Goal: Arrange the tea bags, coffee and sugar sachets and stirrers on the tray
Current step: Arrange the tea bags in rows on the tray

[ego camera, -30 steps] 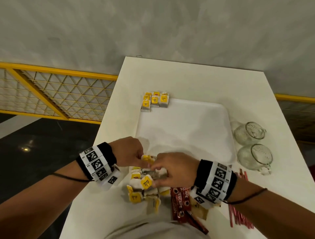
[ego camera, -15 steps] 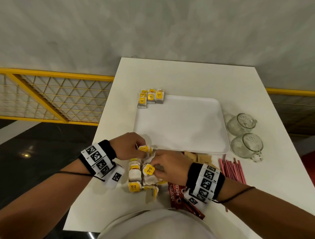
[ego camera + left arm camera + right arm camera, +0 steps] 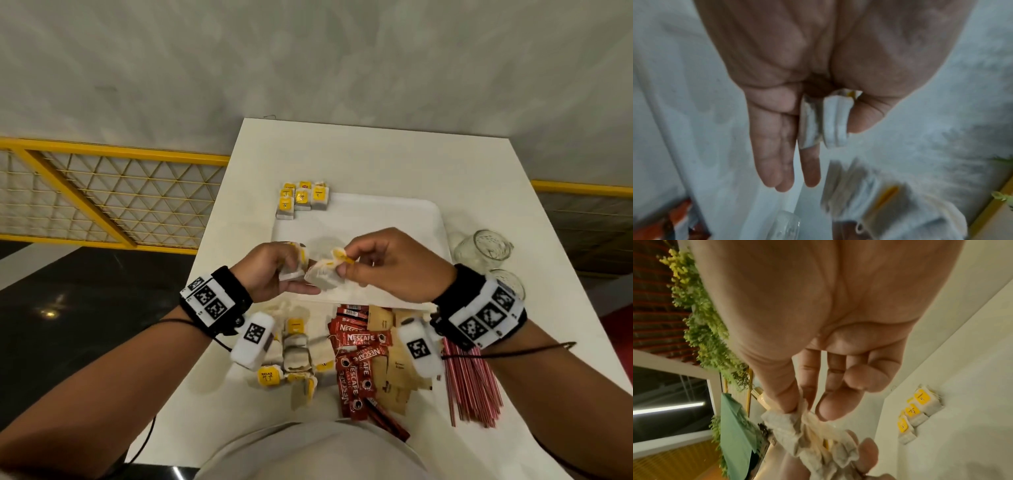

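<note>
Six tea bags (image 3: 302, 198), two glass mugs (image 3: 484, 247)

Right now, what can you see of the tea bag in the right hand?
The crumpled white paper tea bag with a yellow tag hangs in the air over the near edge of the white tray. The right hand pinches its top between thumb and fingers; the bag's far end meets the left hand, which grips other bags.

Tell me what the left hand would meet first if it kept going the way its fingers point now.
Most likely the tea bag pinched by the right hand: the left hand, holding its own tea bags, points its fingers right at it. They look nearly touching, though depth is unclear.
</note>
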### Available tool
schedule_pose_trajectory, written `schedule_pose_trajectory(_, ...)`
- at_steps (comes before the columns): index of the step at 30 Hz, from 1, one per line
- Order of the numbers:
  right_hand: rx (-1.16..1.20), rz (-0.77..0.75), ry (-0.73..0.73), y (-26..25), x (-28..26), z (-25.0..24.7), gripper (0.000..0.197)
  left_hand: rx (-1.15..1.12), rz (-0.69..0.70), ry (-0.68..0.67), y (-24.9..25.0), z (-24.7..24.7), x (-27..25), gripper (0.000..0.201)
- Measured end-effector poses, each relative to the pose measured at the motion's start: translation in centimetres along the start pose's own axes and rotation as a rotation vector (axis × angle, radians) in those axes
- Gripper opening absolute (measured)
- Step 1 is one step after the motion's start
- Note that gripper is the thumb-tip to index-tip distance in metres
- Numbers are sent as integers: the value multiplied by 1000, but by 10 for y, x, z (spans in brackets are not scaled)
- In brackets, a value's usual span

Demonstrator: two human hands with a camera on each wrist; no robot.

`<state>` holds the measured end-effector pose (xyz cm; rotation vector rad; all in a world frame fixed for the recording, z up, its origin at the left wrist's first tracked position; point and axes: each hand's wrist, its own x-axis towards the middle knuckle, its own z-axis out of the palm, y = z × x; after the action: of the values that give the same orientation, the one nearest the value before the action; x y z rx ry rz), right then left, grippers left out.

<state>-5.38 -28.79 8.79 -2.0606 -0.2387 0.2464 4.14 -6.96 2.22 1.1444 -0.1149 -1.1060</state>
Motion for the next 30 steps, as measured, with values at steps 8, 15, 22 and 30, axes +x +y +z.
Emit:
schedule_pose_trajectory(8,22,77,66,20,25,-4,15,-229,-79,-120,2,18,9,49)
schedule_pose_trajectory(15,128,117,75,29,29,1,23,-74,-13,3,2,16,10,28)
schedule_pose_trajectory(22,187,167,80,30,35,1,28,-99,12,51,4,10,13,26)
schedule_pose_trajectory(30,142,207,177,45,38,29,9,-59,11,67,5,4,19,20)
